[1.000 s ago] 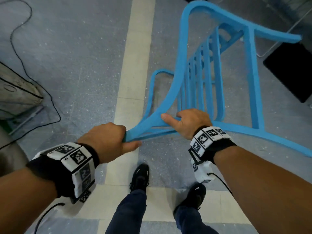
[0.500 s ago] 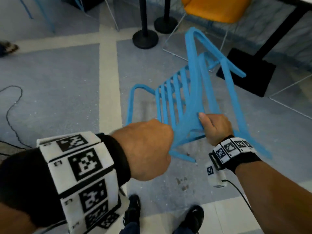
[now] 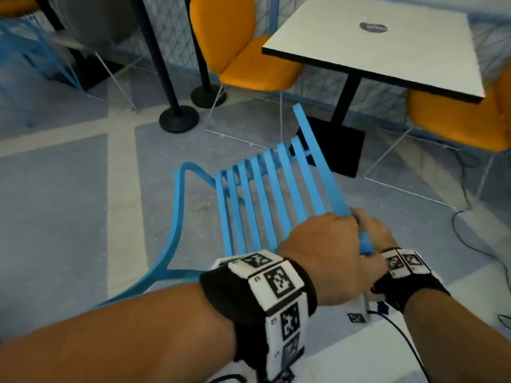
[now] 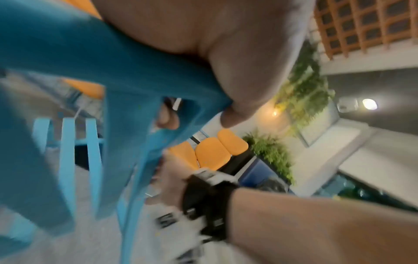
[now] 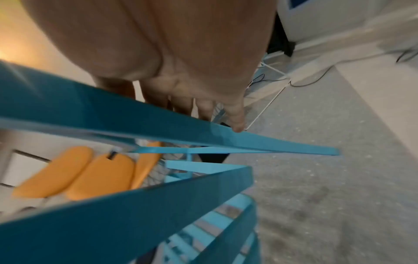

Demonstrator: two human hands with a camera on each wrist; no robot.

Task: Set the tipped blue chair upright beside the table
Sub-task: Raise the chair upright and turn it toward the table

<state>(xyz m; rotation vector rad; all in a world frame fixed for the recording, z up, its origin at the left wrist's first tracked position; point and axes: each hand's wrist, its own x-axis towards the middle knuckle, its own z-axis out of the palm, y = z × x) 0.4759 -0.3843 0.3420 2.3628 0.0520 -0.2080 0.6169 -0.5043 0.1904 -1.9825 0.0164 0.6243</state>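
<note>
The blue slatted chair (image 3: 265,194) is tilted in front of me, its slats running away toward the white table (image 3: 331,40) at the back right. My left hand (image 3: 326,241) grips the near end of the chair frame (image 4: 117,75) from above. My right hand (image 3: 373,230) grips the same frame just to the right, half hidden behind the left hand. In the right wrist view its fingers (image 5: 203,109) curl over a blue bar (image 5: 158,123). One curved blue leg (image 3: 177,217) sweeps down to the lower left. Whether any leg touches the floor I cannot tell.
The table stands on a black post with a flat black base (image 3: 345,145) just beyond the chair. Orange chairs (image 3: 249,53) (image 3: 456,120) flank it on thin wire legs. Two black stanchion bases (image 3: 179,117) (image 3: 208,96) stand at the back left. Cables (image 3: 470,241) lie at the right.
The chair has swung up and round from lying on the floor, so its slats now point at the table. Both hands kept their grip and came close together, higher up.
</note>
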